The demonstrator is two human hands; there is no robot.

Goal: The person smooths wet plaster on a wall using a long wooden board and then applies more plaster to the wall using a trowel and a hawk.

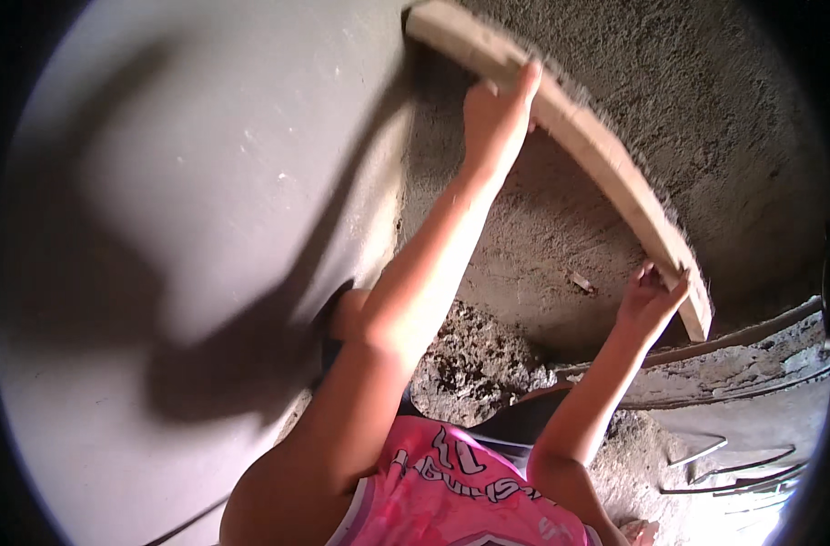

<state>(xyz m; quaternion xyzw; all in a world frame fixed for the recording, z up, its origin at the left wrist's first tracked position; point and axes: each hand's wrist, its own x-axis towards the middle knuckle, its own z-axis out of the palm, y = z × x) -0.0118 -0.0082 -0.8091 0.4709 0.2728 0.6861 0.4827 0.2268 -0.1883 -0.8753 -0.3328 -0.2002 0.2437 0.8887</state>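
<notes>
A long pale wooden board runs diagonally from the top middle down to the right, against rough grey mortar. My left hand grips it near its upper end, thumb along its face. Lower right, my right hand holds the board near its other end, fingers around its edge. The board's upper tip reaches the corner beside a smooth, pale grey wall, where shadows of my body and arm fall.
Below the board lies a heap of crumbly dark mortar. At the lower right are a curved rough concrete ledge and several bent metal rods. My bent knee and pink top show near the bottom.
</notes>
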